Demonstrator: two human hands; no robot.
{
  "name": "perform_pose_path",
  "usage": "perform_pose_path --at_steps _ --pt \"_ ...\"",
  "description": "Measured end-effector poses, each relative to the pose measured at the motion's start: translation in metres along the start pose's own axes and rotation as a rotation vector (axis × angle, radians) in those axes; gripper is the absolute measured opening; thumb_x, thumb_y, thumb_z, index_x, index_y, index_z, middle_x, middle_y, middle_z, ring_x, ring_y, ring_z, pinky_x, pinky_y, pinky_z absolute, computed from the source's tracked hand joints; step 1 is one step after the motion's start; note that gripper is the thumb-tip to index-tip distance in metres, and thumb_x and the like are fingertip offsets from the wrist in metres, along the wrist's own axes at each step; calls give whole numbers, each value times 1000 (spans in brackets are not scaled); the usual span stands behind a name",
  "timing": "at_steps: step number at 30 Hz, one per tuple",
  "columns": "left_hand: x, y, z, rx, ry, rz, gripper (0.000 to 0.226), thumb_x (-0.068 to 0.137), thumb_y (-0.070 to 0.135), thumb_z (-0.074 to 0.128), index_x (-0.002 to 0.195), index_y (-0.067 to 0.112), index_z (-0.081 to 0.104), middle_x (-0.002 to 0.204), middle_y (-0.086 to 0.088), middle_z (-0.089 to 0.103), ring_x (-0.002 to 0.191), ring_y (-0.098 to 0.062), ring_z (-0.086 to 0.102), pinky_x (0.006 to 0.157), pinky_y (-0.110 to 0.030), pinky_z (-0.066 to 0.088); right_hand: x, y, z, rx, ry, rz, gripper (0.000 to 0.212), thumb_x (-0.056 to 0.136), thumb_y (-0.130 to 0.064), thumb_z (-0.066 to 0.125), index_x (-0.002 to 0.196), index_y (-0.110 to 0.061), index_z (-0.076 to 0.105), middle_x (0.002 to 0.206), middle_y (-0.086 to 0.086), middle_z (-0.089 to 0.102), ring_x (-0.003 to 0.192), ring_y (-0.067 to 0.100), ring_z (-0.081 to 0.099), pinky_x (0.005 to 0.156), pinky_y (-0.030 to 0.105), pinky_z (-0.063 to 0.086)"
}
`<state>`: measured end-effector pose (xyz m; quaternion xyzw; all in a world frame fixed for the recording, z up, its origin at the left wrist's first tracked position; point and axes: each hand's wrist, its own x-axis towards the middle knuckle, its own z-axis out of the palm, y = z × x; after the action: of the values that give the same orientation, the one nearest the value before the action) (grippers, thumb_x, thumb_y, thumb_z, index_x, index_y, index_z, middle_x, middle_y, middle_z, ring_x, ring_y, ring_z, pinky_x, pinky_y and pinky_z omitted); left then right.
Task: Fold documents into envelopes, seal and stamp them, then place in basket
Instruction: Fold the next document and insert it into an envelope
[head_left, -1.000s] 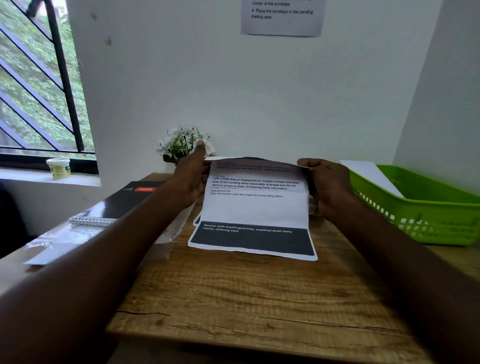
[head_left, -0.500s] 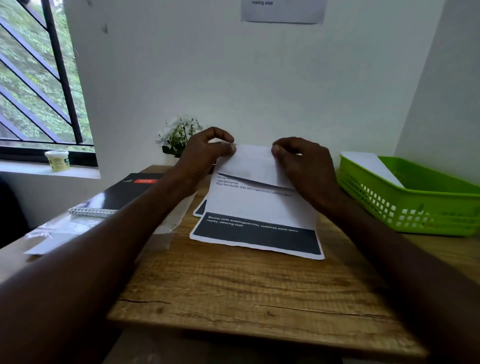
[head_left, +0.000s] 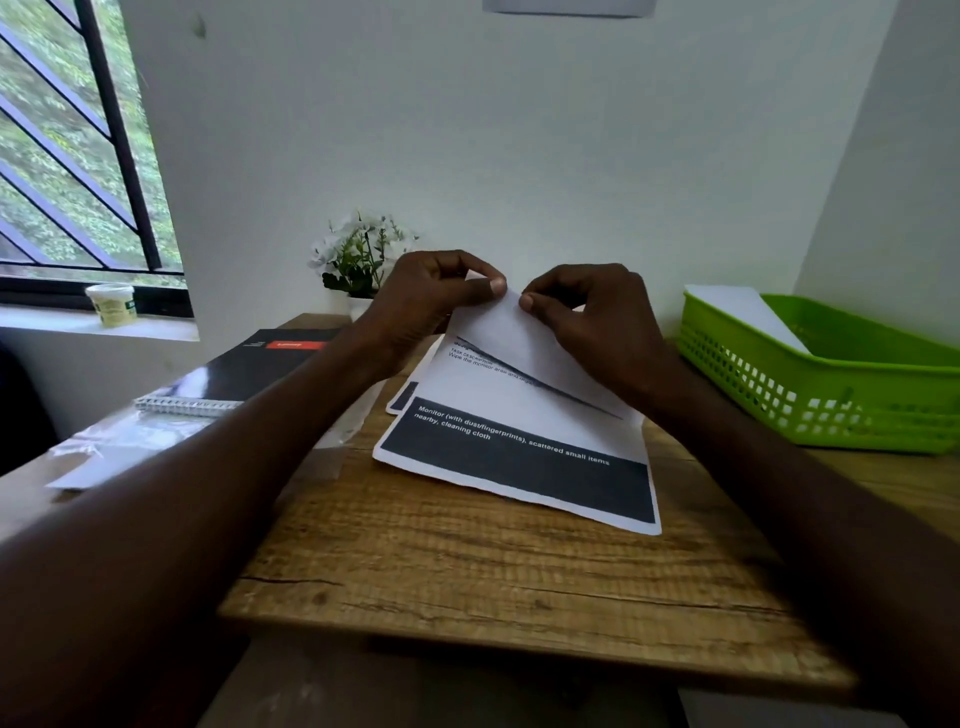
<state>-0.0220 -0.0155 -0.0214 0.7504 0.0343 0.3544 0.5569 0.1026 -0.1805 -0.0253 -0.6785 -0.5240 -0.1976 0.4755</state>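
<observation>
Desk (head_left: 467, 561) of wood carried a green basket (head_left: 852, 410) at three o'clock. Printed document (head_left: 519, 441) lay at centre, its top flap folded over. Left hand (head_left: 431, 306) and right hand (head_left: 597, 317) each pinched that flap at twelve o'clock.

There is one view, from a wide-angle camera worn on the person's head. It looks forward and down across a wooden table (head_left: 467, 561), facing a white wall with a barred window at the left edge. Both bare forearms enter from the bottom corners and run away from the lens, so the left hand (head_left: 426, 296) and right hand (head_left: 597, 312) sit near the middle of the frame, close to the camera. A green plastic basket (head_left: 831, 395) lies at the right edge. Straight lines bow toward the borders. No second view shares the scene.
</observation>
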Motion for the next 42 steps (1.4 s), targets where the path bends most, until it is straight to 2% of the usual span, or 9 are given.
perform_pose_path --at_steps 7,16,22,24,26,30,32,36,42 --pt "5 0 -11 -24 73 -65 3 89 13 77 92 13 75 84 -2 73 69 -11 68 59 -23 53 4 7 -7 -11 36 79 11 86 -34 76 87 -26 82 78 -13 77 76 2 71 77 31 58" --pt "15 -6 -39 -115 195 -62 12 88 9 77 79 17 78 81 -3 74 77 -20 69 77 -34 59 12 25 -25 -103 185 317 18 84 -40 73 89 -24 82 86 -5 78 89 16 73 85 37 57" --pt "17 -10 -36 -93 256 -109 8 87 12 78 81 17 79 84 -5 75 81 -23 69 83 -42 58 9 33 -28 -271 356 502 24 95 -33 61 98 -14 75 107 6 76 110 32 66 88 37 48" --pt "17 -10 -41 -125 288 -113 8 87 12 78 80 16 79 84 -5 76 80 -22 70 83 -42 58 8 32 -31 -298 409 457 20 96 -30 57 102 -17 71 111 5 72 109 31 64 93 41 47" --pt "15 -10 -40 -123 269 -103 7 86 12 79 80 17 79 84 -5 76 79 -21 70 79 -39 59 7 28 -29 -287 413 261 18 96 -33 55 100 -23 69 108 2 71 102 27 65 96 47 48" --pt "10 -5 -27 -98 162 -57 9 86 13 80 81 20 79 91 -14 68 80 -21 69 71 -30 58 8 14 -17 -323 248 -32 36 97 -55 53 108 -27 72 117 -7 70 108 17 65 99 44 43" --pt "7 -1 -21 -100 120 -37 8 87 11 79 84 18 78 90 -13 65 81 -21 69 67 -28 57 7 13 -11 -331 151 -60 37 94 -60 56 108 -30 73 117 -11 70 110 14 65 99 44 42" --pt "4 3 -13 -140 71 -34 7 87 8 78 87 14 75 86 -7 67 76 -17 69 61 -24 54 5 19 -9 -181 113 -69 18 85 -42 69 86 -26 77 91 -8 74 91 17 69 85 49 52" --pt "9 2 -21 -344 233 -117 11 95 10 68 85 14 68 83 -2 75 76 -19 69 68 -30 59 6 18 -12 -149 107 48 11 86 -33 72 86 -25 79 89 -9 75 89 13 69 87 42 53"
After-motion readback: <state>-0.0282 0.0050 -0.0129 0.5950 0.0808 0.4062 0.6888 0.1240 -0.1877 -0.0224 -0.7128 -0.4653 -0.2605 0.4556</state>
